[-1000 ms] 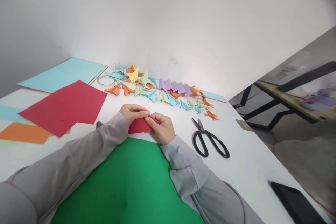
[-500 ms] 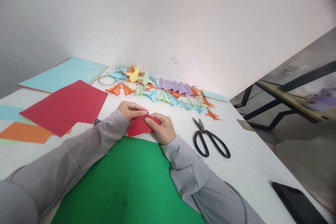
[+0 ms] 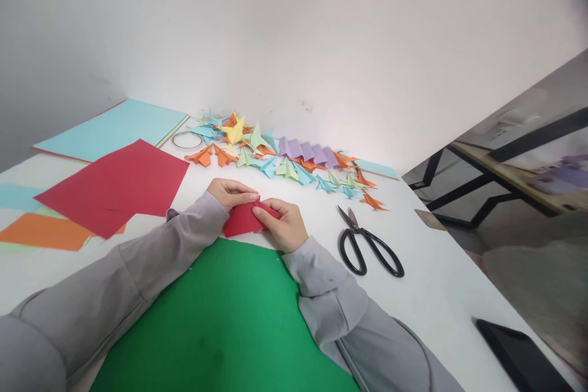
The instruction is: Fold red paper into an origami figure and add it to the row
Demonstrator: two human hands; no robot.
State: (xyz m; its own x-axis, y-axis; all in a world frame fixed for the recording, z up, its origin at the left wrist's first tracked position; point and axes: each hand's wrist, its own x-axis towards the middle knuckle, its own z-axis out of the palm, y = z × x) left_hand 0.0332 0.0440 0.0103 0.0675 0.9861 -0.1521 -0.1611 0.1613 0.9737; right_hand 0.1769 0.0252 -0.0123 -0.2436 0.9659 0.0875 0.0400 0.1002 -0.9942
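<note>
A small piece of folded red paper is pinched between both hands just past the upper edge of a green sheet. My left hand grips its upper left part, thumb and fingers closed together near the top point. On the right side, my right hand presses its thumb on the paper, with the fingers behind it. Part of the folds is hidden by the fingers.
Black-handled scissors lie open at the right. Behind the hands stand several folded paper shapes and a tape roll. A large red sheet and blue sheets lie left. A black device sits near the right edge.
Both hands keep their hold on the red paper, which has shifted and tilted very slightly. Nothing else has visibly moved.
</note>
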